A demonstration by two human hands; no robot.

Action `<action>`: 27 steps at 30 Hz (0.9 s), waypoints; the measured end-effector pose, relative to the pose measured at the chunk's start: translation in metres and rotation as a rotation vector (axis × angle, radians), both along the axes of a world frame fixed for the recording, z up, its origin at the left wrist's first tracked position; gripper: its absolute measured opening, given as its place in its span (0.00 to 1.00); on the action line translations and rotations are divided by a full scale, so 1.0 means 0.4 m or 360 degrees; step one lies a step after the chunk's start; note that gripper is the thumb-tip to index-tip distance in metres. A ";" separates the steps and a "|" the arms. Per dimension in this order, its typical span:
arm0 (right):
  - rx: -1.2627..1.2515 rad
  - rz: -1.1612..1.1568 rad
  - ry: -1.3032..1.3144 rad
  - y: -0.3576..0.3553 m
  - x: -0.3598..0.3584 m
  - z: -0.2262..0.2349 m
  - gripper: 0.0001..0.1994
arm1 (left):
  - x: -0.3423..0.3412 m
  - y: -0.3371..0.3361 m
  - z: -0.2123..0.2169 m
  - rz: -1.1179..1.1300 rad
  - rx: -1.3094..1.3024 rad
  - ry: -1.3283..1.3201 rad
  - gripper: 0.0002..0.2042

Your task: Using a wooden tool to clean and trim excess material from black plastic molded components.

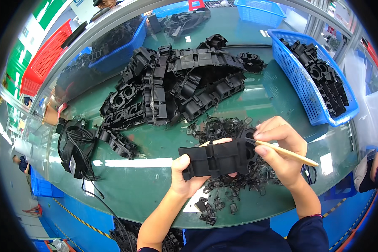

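My left hand [185, 176] grips a short black plastic cable-chain segment [216, 157] from below and the left, holding it level above the glass table [134, 185]. My right hand [281, 149] pinches a thin wooden stick [287, 153] like a pen, its tip touching the segment's right end. Under both hands lies a scatter of small black plastic scraps [227, 189]. A big heap of black chain segments [176, 88] covers the middle of the table beyond my hands.
A blue basket [311, 101] with more black segments stands at the right. Another blue basket [113, 50] and a red one [42, 59] sit far left, a further blue one [256, 10] at the back. Black cables and a strap [75, 147] lie at the left. Another person's arm [374, 168] shows at the right edge.
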State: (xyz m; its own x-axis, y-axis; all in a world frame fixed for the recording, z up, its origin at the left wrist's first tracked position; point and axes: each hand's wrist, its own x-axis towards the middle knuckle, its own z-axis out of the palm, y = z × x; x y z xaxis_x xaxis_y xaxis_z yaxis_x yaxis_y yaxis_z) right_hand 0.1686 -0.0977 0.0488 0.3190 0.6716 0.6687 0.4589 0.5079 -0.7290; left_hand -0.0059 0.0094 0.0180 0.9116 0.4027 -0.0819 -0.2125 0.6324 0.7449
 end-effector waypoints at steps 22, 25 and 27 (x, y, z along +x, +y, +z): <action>-0.0797 0.0382 0.1041 -0.008 -0.038 0.003 0.08 | -0.003 0.002 -0.001 0.0073 0.0016 0.0032 0.48; -0.0663 0.0411 0.0784 -0.007 -0.042 -0.008 0.08 | -0.010 -0.006 0.002 0.0206 0.0014 0.0012 0.44; -0.0628 0.0416 0.0659 -0.011 -0.045 -0.003 0.04 | -0.003 0.004 -0.003 0.0177 0.0047 -0.0088 0.42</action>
State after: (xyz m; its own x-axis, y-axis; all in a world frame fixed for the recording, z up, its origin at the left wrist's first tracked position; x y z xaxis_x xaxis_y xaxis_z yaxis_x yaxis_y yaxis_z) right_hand 0.1508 -0.1022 0.0476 0.2906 0.9333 0.2108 -0.0047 0.2217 -0.9751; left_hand -0.0070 0.0109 0.0169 0.8639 0.5032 -0.0196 -0.3213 0.5806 0.7481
